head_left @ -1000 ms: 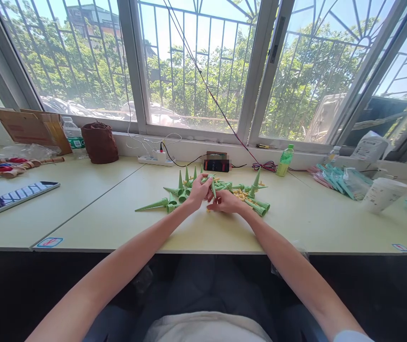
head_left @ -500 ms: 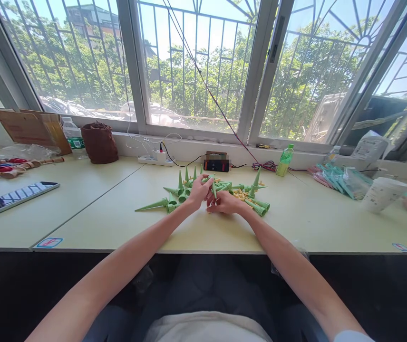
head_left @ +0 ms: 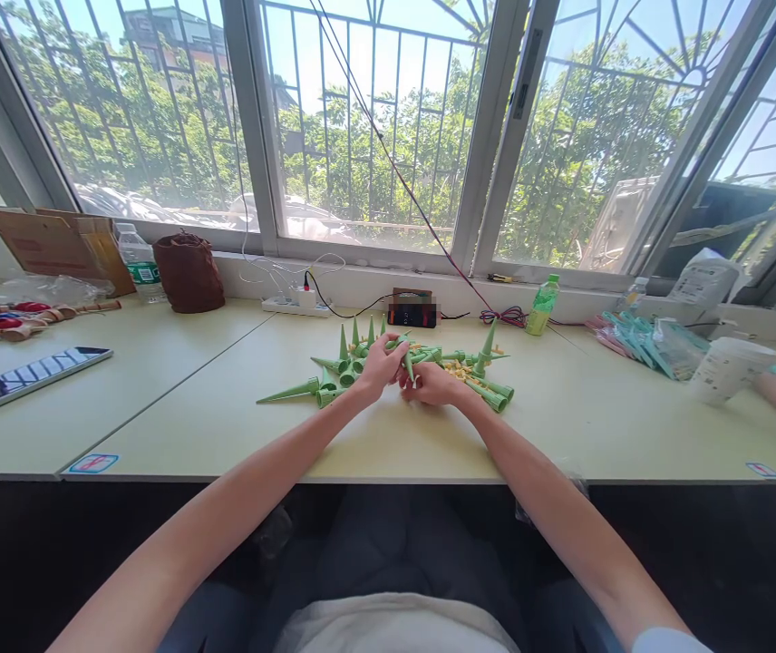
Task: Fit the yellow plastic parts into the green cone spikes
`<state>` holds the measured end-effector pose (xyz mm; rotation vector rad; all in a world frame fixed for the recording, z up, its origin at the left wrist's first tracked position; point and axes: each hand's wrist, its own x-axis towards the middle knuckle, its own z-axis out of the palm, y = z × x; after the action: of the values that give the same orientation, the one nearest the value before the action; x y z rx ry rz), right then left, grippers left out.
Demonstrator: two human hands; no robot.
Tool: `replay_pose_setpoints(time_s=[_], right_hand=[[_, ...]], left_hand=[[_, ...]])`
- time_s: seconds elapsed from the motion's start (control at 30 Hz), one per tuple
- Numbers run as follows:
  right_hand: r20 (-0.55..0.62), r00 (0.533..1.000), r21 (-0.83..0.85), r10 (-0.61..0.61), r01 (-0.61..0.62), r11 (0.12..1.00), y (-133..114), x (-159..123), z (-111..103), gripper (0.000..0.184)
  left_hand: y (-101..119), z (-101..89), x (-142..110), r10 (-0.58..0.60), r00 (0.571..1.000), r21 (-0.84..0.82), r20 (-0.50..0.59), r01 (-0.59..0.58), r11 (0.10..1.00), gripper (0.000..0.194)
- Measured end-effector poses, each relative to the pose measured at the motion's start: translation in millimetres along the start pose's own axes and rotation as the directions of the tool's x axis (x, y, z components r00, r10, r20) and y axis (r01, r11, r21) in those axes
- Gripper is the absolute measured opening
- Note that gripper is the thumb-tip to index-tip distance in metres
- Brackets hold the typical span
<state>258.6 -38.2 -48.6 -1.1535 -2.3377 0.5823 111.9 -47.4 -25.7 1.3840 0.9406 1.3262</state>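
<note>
The window (head_left: 374, 136) fills the back of your view, and in front of it your table (head_left: 388, 444) runs from side to side. A box (head_left: 41, 249) stands far off to the left, well apart from your work. In the middle of the table, right around your hands, lies a loose heap (head_left: 429, 355) of green spikes, some standing point up, others on their sides with their round ends open toward you.

Your left hand (head_left: 383, 365) is closed around one of them, the held spike (head_left: 409, 366), which slants point down in front of the heap. Your right hand (head_left: 429, 386) is just beside its tip, fingers curled in; they hide whatever may be between them, so I can't tell whether they grip anything.

The spike looks like moulded plastic, so expect it to be light and stiff, hard to crush, though its thin tip may be the weakest part. The smooth taper could slide through your fingers if you squeeze near the point; you'd get the surest hold at the wide end, pressing lightly around the rim.

Smallest are the yellow bits (head_left: 456, 370), scattered through the heap near your right hand. They should weigh almost nothing and scatter easily, so a fingertip pinch suits them best.
</note>
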Motion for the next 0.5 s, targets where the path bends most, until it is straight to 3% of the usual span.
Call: replay_pose_setpoints(time_s=[0.17,0.5], right_hand=[[-0.052,0.998,-0.132,0.018,-0.025,0.991,-3.0,-2.5,-5.5,0.011],[-0.158,0.984,-0.214,0.084,-0.117,0.970,3.3,-1.1,-8.7,0.015]], left_hand=[[-0.3,0.7,-0.5,-0.031,0.999,0.067,-0.008,0.032,0.997,0.016],[-5.7,-0.2,1.8,-0.067,0.997,0.150,0.035,0.061,0.987,0.009]])
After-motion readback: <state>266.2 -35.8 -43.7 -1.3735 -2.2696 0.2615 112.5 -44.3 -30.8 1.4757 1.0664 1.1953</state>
